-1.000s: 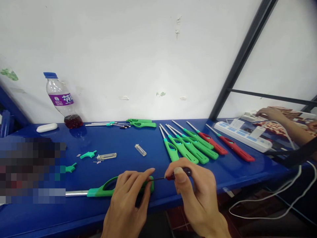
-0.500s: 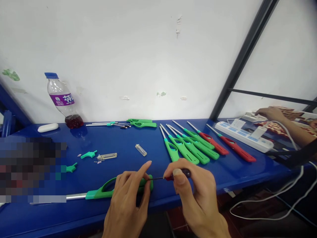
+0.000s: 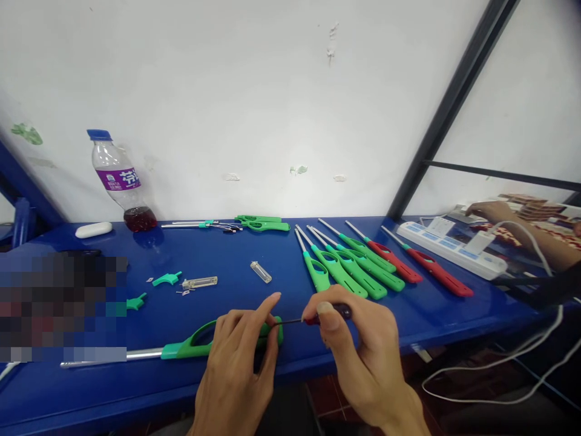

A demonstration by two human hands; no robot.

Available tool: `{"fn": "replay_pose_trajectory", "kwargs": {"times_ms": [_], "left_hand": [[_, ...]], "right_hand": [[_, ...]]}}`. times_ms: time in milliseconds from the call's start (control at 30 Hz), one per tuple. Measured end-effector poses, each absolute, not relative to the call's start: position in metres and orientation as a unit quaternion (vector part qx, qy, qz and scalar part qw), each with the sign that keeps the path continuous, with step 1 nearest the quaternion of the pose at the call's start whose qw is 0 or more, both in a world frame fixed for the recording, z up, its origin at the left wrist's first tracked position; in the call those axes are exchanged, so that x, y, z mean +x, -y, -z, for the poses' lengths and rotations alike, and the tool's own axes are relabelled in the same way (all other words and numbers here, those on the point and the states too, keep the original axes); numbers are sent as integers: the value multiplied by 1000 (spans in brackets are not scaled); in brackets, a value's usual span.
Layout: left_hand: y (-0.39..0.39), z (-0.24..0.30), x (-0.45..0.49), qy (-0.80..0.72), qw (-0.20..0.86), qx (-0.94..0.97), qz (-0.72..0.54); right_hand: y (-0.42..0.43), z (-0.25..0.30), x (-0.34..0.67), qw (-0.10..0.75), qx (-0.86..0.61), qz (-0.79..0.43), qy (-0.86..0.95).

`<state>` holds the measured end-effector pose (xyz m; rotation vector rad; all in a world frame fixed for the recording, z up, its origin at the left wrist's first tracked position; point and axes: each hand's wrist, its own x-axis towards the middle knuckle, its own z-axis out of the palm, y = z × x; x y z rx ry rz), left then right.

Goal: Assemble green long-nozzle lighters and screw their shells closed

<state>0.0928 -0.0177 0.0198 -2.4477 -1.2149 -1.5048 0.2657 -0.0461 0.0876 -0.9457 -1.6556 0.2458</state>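
Observation:
A long-necked green lighter (image 3: 190, 344) lies across the front of the blue table, its metal barrel toward the left. My left hand (image 3: 240, 357) is closed over its handle near the rounded end and covers much of it. In my right hand (image 3: 363, 351) is a screwdriver (image 3: 313, 316) with a dark red handle, held between thumb and fingers. Its thin shaft points left, and the tip meets the handle end by my left fingertips; the exact contact spot is hidden. Behind my hands lie two clear fuel tanks (image 3: 200, 282) and turquoise trigger pieces (image 3: 167, 278).
Several green lighters (image 3: 347, 272) and two red lighters (image 3: 438, 272) lie at the right. Opened green shells (image 3: 265, 225) rest by the wall. A bottle (image 3: 118, 181) stands at the back left. A power strip (image 3: 449, 249) sits at right, near another person's arm (image 3: 535, 230).
The whole view has shifted slightly. Both hands keep the same hold, and the screwdriver stays at the lighter's handle end.

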Motion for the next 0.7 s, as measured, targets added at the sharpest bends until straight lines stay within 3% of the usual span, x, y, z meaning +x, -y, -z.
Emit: {"fn": "replay_pose_trajectory", "kwargs": {"times_ms": [300,700], "left_hand": [[17,-19,92,386,5,-785,485],[11,-31,83,398,-56,-806,436]], "right_hand": [[45,-93,267,538,-396,-88,739],[20,-129,248,408,-470,-59,781]]}}
